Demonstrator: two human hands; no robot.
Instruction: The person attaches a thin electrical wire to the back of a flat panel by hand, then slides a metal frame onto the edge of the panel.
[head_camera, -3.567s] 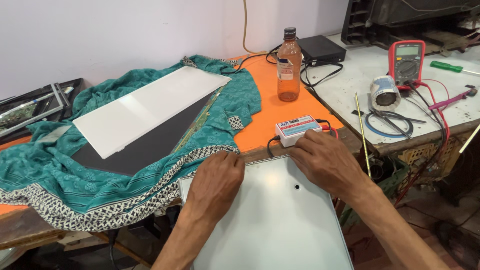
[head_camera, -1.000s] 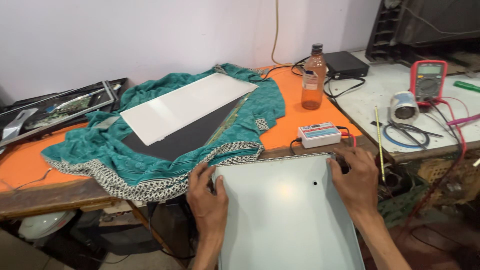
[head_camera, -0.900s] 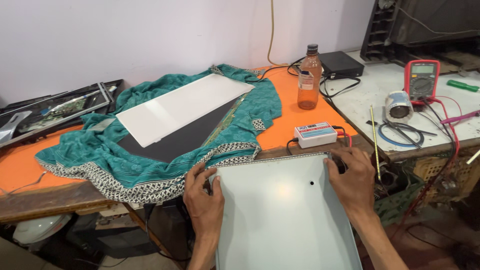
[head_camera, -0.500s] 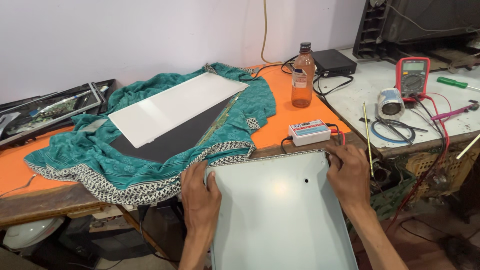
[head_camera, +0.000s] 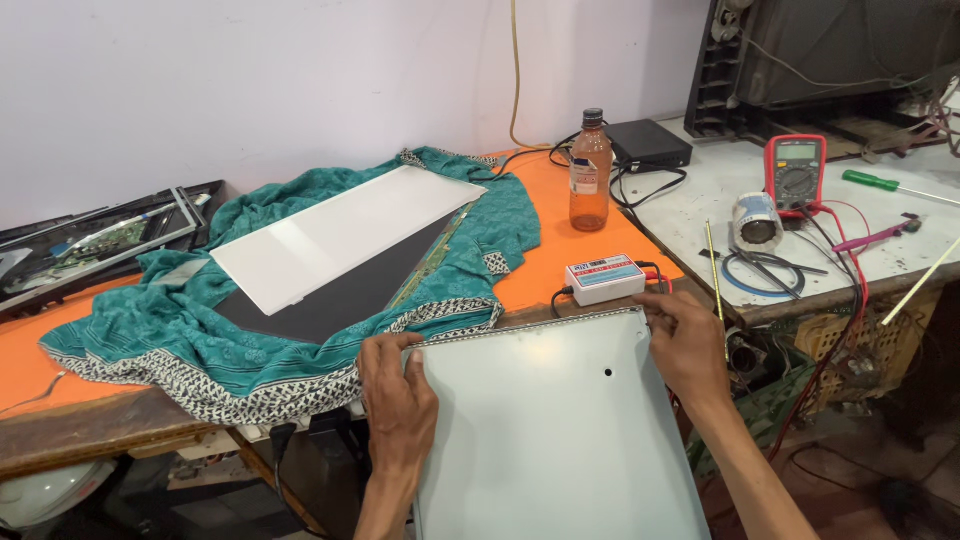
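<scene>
While both hands grip grey panel (head_camera: 550, 430) | lower edge cut off

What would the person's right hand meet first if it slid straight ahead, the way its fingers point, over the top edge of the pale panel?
Most likely the small white box tester on the orange table, just beyond the right hand at the pale panel's corner, though depth is hard to judge.
</scene>
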